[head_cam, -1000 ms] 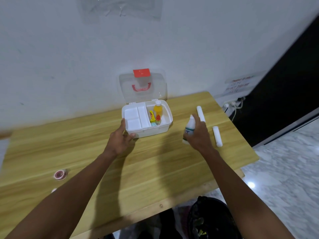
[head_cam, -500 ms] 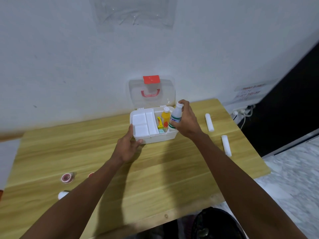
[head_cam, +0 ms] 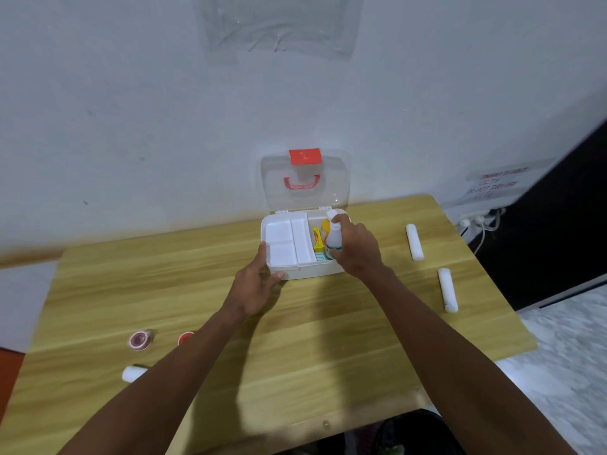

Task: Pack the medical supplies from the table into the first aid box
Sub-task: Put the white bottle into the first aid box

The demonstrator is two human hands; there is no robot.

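My right hand (head_cam: 356, 251) is curled tight round the white bottle (head_cam: 333, 237). It holds the bottle upright over the right compartment of the box (head_cam: 308, 273). My fingers hide the bottle's bottom end, so I can't tell if it touches the box floor.

My left hand (head_cam: 255, 287) grips the box at its front left corner, thumb up on the left rim, fingers bent against the front wall.

The box sits mid desk (head_cam: 328, 339) at the far edge, its lid (head_cam: 305, 192) open and upright by the wall. In the right compartment are a yellow bottle (head_cam: 324, 225), mostly hidden behind the white one, and a yellow packet (head_cam: 317, 244). There is something teal below them, too blurred to make out.

The far roll (head_cam: 414, 242) and the near roll (head_cam: 447, 289) lie near the desk's right edge. Toward the left edge is a tape roll (head_cam: 140, 339). A red thing (head_cam: 185, 337) and a short roll (head_cam: 132, 373) there are both partly cut off by my left arm.
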